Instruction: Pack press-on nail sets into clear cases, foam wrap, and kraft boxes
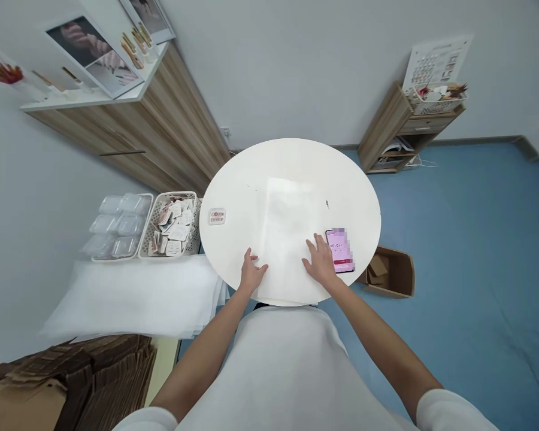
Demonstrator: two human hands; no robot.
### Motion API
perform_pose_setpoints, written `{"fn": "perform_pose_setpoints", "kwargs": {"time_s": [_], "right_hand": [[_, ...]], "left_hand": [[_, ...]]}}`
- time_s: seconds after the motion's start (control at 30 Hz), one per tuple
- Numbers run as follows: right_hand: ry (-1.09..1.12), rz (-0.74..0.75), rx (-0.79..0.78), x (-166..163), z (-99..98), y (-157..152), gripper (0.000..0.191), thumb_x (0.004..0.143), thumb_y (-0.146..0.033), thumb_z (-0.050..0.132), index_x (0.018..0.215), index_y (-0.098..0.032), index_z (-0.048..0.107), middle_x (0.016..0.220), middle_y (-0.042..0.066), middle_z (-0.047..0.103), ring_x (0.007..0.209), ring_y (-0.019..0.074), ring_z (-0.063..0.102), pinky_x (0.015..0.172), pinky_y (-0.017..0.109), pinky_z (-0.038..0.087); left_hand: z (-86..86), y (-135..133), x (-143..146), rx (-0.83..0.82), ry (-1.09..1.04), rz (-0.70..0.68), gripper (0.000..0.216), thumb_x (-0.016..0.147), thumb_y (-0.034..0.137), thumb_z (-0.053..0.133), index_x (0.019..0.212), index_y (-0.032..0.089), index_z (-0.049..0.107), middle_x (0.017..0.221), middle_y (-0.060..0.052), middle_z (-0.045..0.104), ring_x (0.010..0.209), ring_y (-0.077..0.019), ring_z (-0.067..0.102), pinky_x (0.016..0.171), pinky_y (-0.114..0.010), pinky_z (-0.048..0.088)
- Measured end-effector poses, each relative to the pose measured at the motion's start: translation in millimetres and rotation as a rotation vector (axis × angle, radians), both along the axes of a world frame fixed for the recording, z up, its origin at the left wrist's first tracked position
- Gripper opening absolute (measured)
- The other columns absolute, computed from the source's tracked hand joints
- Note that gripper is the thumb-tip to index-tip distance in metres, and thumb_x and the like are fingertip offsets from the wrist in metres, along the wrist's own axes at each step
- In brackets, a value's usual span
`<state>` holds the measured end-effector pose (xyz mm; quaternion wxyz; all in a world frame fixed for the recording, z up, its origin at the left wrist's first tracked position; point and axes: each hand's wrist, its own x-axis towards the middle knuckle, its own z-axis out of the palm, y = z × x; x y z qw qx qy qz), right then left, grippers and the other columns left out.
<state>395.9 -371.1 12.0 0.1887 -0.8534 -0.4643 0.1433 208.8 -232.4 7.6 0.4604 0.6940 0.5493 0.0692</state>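
A thin, pale, glossy sheet [287,221] lies flat in the middle of the white oval table [354,179]. At its lower left edge is my left hand [252,273], thumb and fingers apart with nothing between them. My right hand [321,262] rests with spread fingers on the right side, close to a phone [340,251]. That phone lies face up with a timer on its pink screen, partly pixelated. Toward the table's left edge sits a small clear case [217,216] holding several round reddish pieces. A tiny dark item or mark [327,204] shows above the phone.
To the left stand a white basket [196,230] of small cards, stacked clear plastic boxes [130,224] and a pile of white translucent sheets [139,296]. A cardboard box [402,272] is on the floor at right. Wooden cabinets [179,114] stand behind.
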Motion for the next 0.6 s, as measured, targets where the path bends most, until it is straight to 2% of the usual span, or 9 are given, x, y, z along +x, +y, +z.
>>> {"fn": "perform_pose_setpoints", "kwargs": {"time_s": [0.1, 0.2, 0.3, 0.43, 0.5, 0.6], "right_hand": [[-0.060, 0.183, -0.107, -26, -5.0, -10, 0.057, 0.077, -0.028, 0.046, 0.130, -0.015, 0.031, 0.143, 0.011, 0.019, 0.132, 0.0236, 0.009, 0.105, 0.043, 0.010], [-0.049, 0.171, -0.274, -42, -15.6, -12, 0.059, 0.077, -0.031, 0.044, 0.131, -0.013, 0.029, 0.142, 0.012, 0.020, 0.132, 0.0242, 0.010, 0.105, 0.043, 0.011], [-0.049, 0.146, -0.378, -43, -23.3, -6, 0.061, 0.077, -0.031, 0.044, 0.132, -0.012, 0.027, 0.143, 0.013, 0.017, 0.132, 0.0244, 0.009, 0.104, 0.043, 0.011], [-0.064, 0.152, -0.406, -39, -22.4, 2, 0.061, 0.076, -0.030, 0.044, 0.132, -0.013, 0.026, 0.144, 0.012, 0.014, 0.133, 0.0239, 0.007, 0.105, 0.043, 0.007], [-0.069, 0.134, -0.399, -41, -19.2, 3, 0.060, 0.076, -0.029, 0.044, 0.132, -0.014, 0.027, 0.144, 0.011, 0.013, 0.133, 0.0238, 0.006, 0.105, 0.043, 0.007], [-0.069, 0.097, -0.366, -51, -15.0, -1, 0.056, 0.078, -0.028, 0.040, 0.131, -0.015, 0.027, 0.144, 0.012, 0.015, 0.132, 0.0228, 0.008, 0.105, 0.043, 0.008]], "left_hand": [[-10.1, 8, 1, 0.036, 0.000, -0.072, 0.077, 0.070, 0.030, 0.059, 0.133, 0.020, 0.017, 0.114, -0.009, 0.049, 0.069, -0.0120, 0.054, 0.071, -0.031, 0.045], [-19.5, 15, -2, 0.094, 0.028, -0.183, 0.070, 0.072, 0.029, 0.055, 0.132, 0.017, 0.020, 0.115, -0.011, 0.048, 0.073, -0.0140, 0.056, 0.074, -0.032, 0.045], [-24.7, 18, -8, 0.275, 0.083, -0.337, 0.063, 0.074, 0.028, 0.052, 0.130, 0.015, 0.027, 0.119, -0.014, 0.046, 0.097, -0.0226, 0.052, 0.081, -0.037, 0.042], [-27.6, 18, -19, 0.569, 0.114, -0.640, 0.052, 0.076, 0.029, 0.050, 0.125, 0.019, 0.038, 0.134, -0.013, 0.035, 0.121, -0.0290, 0.032, 0.094, -0.044, 0.029], [-29.8, 18, -23, 0.614, 0.088, -0.789, 0.049, 0.077, 0.031, 0.048, 0.124, 0.022, 0.040, 0.138, -0.010, 0.031, 0.126, -0.0285, 0.025, 0.098, -0.046, 0.022], [-34.5, 16, -27, 0.591, 0.068, -0.853, 0.051, 0.077, 0.034, 0.047, 0.126, 0.023, 0.039, 0.139, -0.010, 0.029, 0.130, -0.0292, 0.017, 0.100, -0.051, 0.016]]}}
